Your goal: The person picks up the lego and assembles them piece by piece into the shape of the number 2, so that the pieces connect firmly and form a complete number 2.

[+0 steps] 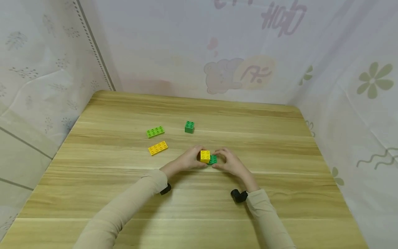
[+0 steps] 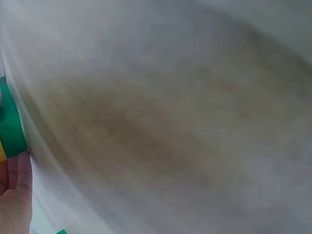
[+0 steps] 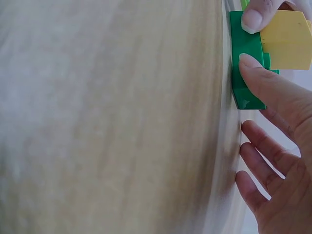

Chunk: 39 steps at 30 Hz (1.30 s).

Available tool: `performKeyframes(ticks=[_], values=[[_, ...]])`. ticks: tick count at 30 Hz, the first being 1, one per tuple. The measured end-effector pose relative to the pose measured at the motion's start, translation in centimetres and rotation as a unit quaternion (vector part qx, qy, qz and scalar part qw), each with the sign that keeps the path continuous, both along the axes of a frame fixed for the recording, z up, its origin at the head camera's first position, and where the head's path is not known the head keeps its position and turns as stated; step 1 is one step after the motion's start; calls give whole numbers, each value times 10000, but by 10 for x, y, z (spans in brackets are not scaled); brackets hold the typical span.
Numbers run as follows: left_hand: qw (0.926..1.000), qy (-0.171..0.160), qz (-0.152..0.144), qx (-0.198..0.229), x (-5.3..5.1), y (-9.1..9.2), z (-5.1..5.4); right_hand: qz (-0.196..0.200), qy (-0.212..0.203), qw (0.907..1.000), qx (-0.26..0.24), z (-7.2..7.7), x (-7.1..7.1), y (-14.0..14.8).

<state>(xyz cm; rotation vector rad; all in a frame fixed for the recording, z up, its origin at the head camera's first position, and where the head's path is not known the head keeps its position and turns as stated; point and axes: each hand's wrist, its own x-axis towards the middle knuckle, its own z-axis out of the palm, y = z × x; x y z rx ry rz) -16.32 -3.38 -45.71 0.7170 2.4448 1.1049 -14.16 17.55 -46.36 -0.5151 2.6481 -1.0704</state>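
A yellow brick (image 1: 205, 156) sits on the left part of a longer green brick (image 1: 213, 159) on the table. My left hand (image 1: 189, 158) grips this pair from the left, its thumb on the green brick's near side. From the right, my right hand (image 1: 229, 162) pinches the exposed end of the green brick between thumb and index finger. In the right wrist view both thumbs lie on the side of the green brick (image 3: 243, 46), and the other right fingers are spread apart. The left wrist view catches only part of the left hand (image 2: 15, 202) beside the green brick (image 2: 12, 122).
A small dark green brick (image 1: 189, 127) stands on the wooden table (image 1: 280, 138) beyond the hands. To the left lie a light green brick (image 1: 155, 132) and an orange-yellow brick (image 1: 158, 148). Patterned cloth (image 1: 174, 41) hangs behind the table and on both sides.
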Motion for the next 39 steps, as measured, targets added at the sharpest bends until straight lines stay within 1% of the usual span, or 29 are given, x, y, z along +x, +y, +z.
performKeyframes(ticks=[5, 10, 16, 19, 24, 28, 33, 36, 39], values=[[9999, -22, 73, 103, 1, -5, -1, -1, 89, 10000, 20, 1, -1, -2], [9993, -116, 253, 257, 2, -12, 1, -8, 122, 9999, 37, 1, -2, -1], [9980, -283, 430, 370, 0, -27, 3, -32, 131, 9998, 116, -1, -3, -2], [9972, -289, 560, 398, -1, -36, 4, -45, 98, 9999, 133, -2, -3, -1], [9958, -265, 796, 375, -1, -49, 6, -22, 151, 9996, 225, -3, -3, 0], [9949, -181, 874, 466, -2, -58, 9, -2, 194, 9995, 258, -4, -4, 1], [9934, -51, 1058, 443, -3, -68, 12, -36, 105, 9997, 229, -4, -3, 1], [9927, 3, 1157, 349, -5, -76, 11, -54, 49, 9997, 215, -4, -2, 1], [9917, -37, 1252, 279, -7, -85, 8, -33, 47, 9997, 226, -4, -2, 1]])
